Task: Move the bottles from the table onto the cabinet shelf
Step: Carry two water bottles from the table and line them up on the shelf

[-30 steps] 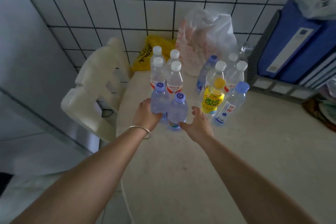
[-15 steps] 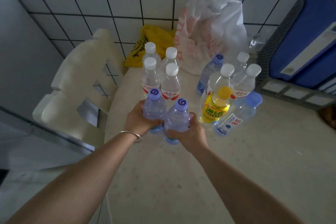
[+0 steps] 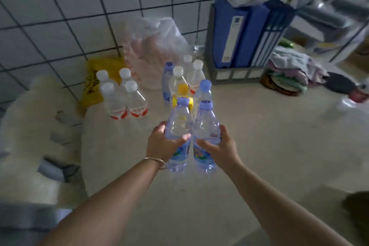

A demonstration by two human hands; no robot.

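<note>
i'm now lifting two clear purple-capped plastic bottles (image 3: 177, 126) (image 3: 205, 128) off the beige table (image 3: 259, 146), left hand (image 3: 161, 144) and right hand (image 3: 219, 148) fingers curling round one each.

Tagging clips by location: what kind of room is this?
Likely a storeroom or office back room: white tiled wall, blue binders in a file rack, bottled drinks grouped on the table.

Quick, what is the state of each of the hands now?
Left hand: grips the left purple-capped bottle.
Right hand: grips the right purple-capped bottle.
</note>
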